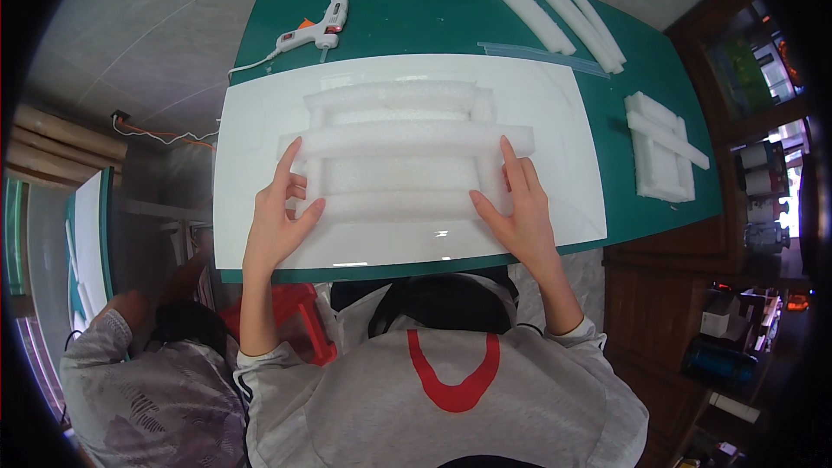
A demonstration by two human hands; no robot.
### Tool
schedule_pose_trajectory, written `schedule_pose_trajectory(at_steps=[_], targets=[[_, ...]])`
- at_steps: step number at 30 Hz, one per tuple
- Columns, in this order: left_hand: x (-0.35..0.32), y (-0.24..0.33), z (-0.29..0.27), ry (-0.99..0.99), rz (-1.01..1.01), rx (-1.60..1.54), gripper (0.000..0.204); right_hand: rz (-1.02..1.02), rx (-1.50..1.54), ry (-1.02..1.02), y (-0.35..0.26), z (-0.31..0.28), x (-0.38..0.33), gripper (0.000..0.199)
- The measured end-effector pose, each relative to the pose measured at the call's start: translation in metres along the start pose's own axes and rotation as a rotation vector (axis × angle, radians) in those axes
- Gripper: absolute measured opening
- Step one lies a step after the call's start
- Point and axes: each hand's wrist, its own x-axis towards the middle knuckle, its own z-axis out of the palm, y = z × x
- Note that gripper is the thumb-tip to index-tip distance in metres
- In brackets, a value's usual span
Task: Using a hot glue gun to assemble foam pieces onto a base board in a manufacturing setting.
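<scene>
Pressing flat on a white foam-strip frame (403, 149) lying mid-way on a glossy white rectangular board (563, 121): left hand (279, 217) and right hand (517, 206) open, fingers spread at either end, gripping nothing, seemingly steadying the strips. White glue gun (316, 30) lying on green table (416, 9) beyond.

A large glossy white rectangular board (572, 147) lies on the green-topped table (416, 17), covering most of its near half. A frame of white foam strips (403, 156) rests on the middle of the board. The left hand (279, 208) lies on the frame's left end, the right hand (517, 208) on its right end. Behind the board, at the table's far left, lies a white hot-glue gun (316, 30). At the far right lie three long white foam rods (555, 9), side by side. Right of the board sits a small stack of white foam offcuts (663, 152). Another person (143, 381) is at the near left, below table level.
</scene>
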Motion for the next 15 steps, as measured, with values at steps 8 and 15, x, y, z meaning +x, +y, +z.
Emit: schedule_pose_trajectory(at_steps=[8,15], targets=[[-0.006,-0.001,0.002,0.033,-0.001,0.018,0.078,0.070,0.026,-0.034,-0.003,-0.003,-0.002,0.070],[-0.038,-0.014,0.005,0.195,0.080,-0.313,0.083,0.108,0.102,0.115,0.008,-0.010,-0.025,0.070]])
